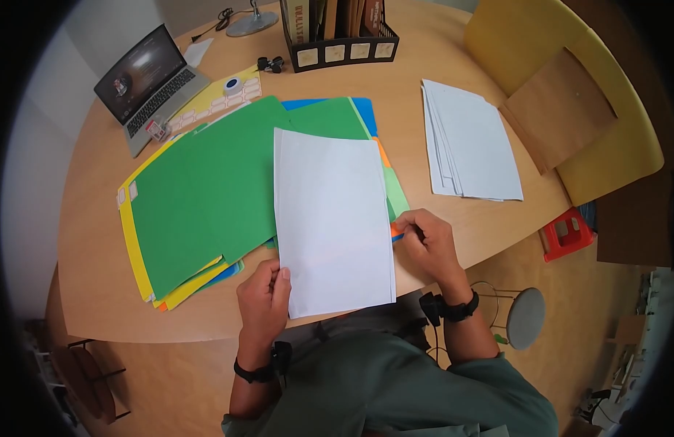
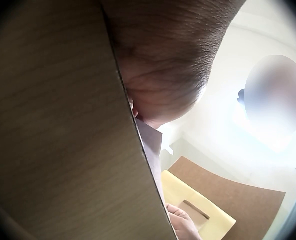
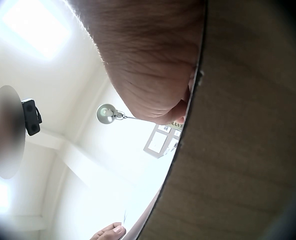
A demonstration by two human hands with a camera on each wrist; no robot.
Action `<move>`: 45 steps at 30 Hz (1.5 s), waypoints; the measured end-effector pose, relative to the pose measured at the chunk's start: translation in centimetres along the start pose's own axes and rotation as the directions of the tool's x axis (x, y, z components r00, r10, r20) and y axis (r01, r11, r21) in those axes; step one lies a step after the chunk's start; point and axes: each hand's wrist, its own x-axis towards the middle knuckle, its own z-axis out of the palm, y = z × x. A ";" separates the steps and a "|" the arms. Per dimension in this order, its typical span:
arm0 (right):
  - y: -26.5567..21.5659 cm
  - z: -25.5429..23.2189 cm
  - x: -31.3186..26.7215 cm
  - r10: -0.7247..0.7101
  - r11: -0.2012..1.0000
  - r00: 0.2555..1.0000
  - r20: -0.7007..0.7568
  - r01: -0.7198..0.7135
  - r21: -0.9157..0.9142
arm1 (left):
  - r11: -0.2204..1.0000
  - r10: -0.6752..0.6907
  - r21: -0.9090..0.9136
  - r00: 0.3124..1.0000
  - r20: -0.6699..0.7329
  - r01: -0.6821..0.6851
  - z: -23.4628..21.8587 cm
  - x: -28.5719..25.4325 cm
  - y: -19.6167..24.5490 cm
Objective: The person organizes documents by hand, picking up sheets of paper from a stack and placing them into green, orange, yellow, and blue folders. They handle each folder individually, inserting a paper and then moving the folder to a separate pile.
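Note:
A small stack of white paper sheets [image 1: 333, 218] lies at a slight tilt over the folders near the table's front edge. My left hand [image 1: 265, 297] pinches its lower left edge, thumb on top. On the right, my right hand [image 1: 428, 244] sits with bent fingers beside the papers, its fingertips at orange and blue folder edges that poke out there; I cannot tell whether it grips them. Green folders [image 1: 213, 189] spread out to the left and behind, with yellow, blue and orange ones showing underneath. In the wrist views the table edge hides most fingers.
Another pile of white paper [image 1: 472, 142] lies on the right, by a yellow chair [image 1: 614, 160] with a brown paper piece on it. A laptop [image 1: 147, 87] stands at back left. A black basket [image 1: 344, 54] of books is at the back. A grey stool [image 1: 526, 317] stands below right.

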 end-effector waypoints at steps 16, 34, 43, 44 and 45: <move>0.0 -0.2 0.0 0.002 1.000 1.000 0.010 -0.002 -0.006 | 1.000 0.019 0.022 1.000 -0.015 -0.019 0.2 0.0 -0.1; 0.0 -0.1 -0.1 0.014 1.000 1.000 0.001 -0.014 0.010 | 1.000 0.018 0.014 1.000 -0.002 -0.018 0.1 0.0 0.1; -0.8 -1.0 -0.2 0.086 0.987 0.993 0.080 -0.096 0.129 | 1.000 0.010 0.022 1.000 -0.007 -0.010 0.1 0.0 0.2; -0.7 -1.1 -0.2 0.077 0.985 0.994 0.075 -0.088 0.147 | 1.000 0.012 0.025 1.000 -0.005 -0.012 0.2 0.0 0.2; -0.6 -1.1 -0.2 0.068 0.983 0.995 0.070 -0.079 0.166 | 0.999 0.012 0.030 1.000 -0.007 -0.012 0.2 0.0 0.2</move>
